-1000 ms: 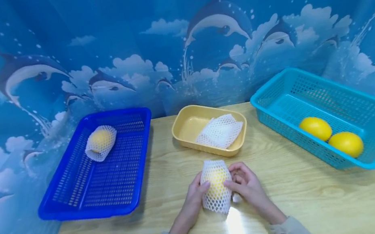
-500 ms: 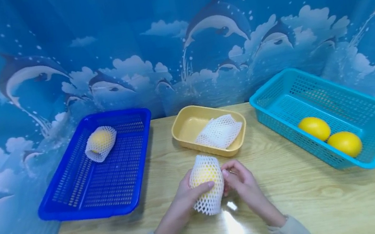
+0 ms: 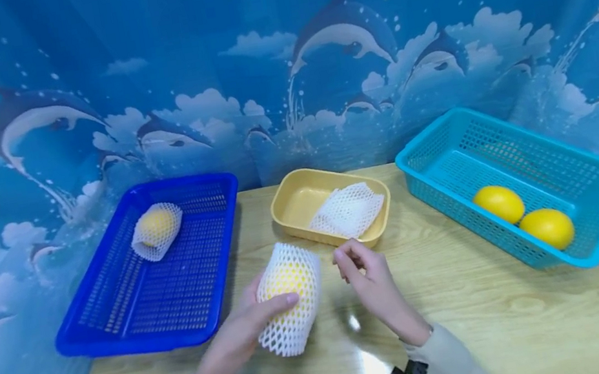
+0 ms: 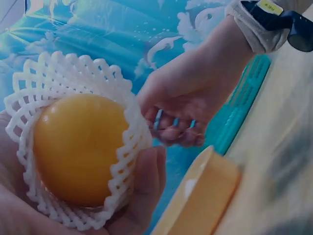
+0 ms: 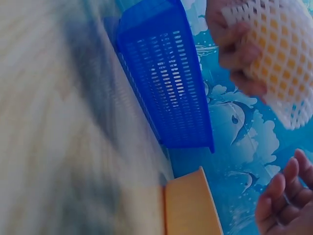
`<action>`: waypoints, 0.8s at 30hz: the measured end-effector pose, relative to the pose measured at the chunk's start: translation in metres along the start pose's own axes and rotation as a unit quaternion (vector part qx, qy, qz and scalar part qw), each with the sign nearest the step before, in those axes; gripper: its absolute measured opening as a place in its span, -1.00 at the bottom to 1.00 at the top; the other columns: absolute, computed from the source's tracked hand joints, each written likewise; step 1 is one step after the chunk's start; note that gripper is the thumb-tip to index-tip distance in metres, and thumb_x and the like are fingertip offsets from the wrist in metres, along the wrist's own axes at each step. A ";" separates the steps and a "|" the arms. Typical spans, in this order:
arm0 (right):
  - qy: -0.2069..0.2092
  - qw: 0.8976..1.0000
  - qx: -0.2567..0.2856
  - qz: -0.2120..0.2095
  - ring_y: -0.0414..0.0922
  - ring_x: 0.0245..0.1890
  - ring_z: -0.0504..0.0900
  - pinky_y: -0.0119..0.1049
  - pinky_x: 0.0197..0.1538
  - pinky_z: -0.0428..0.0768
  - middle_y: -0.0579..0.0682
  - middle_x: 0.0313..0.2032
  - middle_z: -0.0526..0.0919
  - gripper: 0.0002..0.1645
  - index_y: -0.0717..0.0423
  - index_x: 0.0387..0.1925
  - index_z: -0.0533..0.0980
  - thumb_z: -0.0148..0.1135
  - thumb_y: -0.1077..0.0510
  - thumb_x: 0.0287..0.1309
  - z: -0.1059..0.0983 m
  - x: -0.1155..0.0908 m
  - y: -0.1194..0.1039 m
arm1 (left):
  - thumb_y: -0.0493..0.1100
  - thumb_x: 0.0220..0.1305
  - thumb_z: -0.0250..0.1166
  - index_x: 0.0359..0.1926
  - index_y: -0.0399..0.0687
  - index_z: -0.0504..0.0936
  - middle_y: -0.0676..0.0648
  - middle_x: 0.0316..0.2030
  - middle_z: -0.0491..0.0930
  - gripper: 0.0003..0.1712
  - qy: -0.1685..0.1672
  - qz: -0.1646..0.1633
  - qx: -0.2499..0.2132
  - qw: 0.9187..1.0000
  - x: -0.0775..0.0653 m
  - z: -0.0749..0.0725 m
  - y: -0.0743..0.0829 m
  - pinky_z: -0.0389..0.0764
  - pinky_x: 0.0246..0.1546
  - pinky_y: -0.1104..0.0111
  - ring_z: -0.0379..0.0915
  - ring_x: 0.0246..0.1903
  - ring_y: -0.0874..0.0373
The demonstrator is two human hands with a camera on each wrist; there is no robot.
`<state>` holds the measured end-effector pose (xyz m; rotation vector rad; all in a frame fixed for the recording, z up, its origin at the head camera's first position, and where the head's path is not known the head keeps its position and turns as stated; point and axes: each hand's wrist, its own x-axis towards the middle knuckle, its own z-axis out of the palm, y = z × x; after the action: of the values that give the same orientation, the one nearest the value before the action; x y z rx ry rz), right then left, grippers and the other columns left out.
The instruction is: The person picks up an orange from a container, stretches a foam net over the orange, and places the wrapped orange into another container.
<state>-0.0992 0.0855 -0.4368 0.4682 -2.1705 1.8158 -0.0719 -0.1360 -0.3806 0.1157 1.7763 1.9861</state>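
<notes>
A smooth yellow oval fruit (image 4: 78, 147) sits inside a white foam net sleeve (image 3: 302, 317), one end showing through the sleeve's opening in the left wrist view. My left hand (image 3: 236, 341) grips the sleeved fruit, its thumb across the front and its fingers curled behind. To the right of it, apart from the fruit, my right hand (image 3: 370, 280) hovers over the table just in front of the yellow tray. Its fingers are loosely curled and hold nothing, as the right wrist view also shows.
At left stands a dark blue basket (image 3: 197, 282) with one sleeved fruit (image 3: 157, 230). Behind the hands, a small yellow tray (image 3: 293, 204) holds white foam netting (image 3: 347, 211). A turquoise basket (image 3: 588, 187) at right contains two bare fruits (image 3: 547, 229). A dolphin-print curtain hangs behind.
My left hand has carried the sleeved fruit leftward, towards the blue basket. My right hand has let go of the sleeve and moved slightly up, away from the fruit.
</notes>
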 end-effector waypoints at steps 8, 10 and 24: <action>-0.014 0.997 -0.072 -0.003 -0.26 -0.62 0.39 -0.37 -0.54 0.41 -0.17 -0.62 0.43 -0.70 0.13 -0.41 0.55 0.07 0.11 0.44 0.027 0.024 -0.006 | -0.21 0.17 0.29 0.44 -0.29 0.11 -0.23 -0.07 0.54 -0.13 0.031 0.026 0.045 0.998 -0.026 -0.027 0.033 0.64 -0.09 0.10 0.58 -0.13 -0.02; -0.017 0.998 -0.065 -0.006 -0.26 -0.62 0.38 -0.38 -0.53 0.40 -0.17 -0.62 0.44 -0.71 0.13 -0.42 0.56 0.08 0.12 0.43 0.037 0.028 -0.008 | -0.20 0.19 0.28 0.44 -0.27 0.12 -0.22 -0.06 0.54 -0.15 0.040 0.025 0.065 0.997 -0.030 -0.034 0.039 0.64 -0.09 0.12 0.57 -0.12 -0.01; -0.054 0.991 -0.119 0.008 -0.09 -0.30 0.49 -0.35 -0.25 0.48 -0.08 -0.35 0.49 -0.77 0.07 -0.35 0.48 0.07 0.03 0.38 0.108 0.053 -0.006 | -0.10 0.42 0.16 0.48 -0.26 0.04 0.04 -0.13 0.59 -0.23 0.102 0.009 0.144 0.984 -0.035 -0.099 0.065 0.62 -0.13 0.30 0.57 -0.15 0.19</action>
<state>-0.1451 -0.0258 -0.4284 0.5051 -2.4308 1.5440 -0.0960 -0.2440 -0.3260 0.0220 2.1942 1.7944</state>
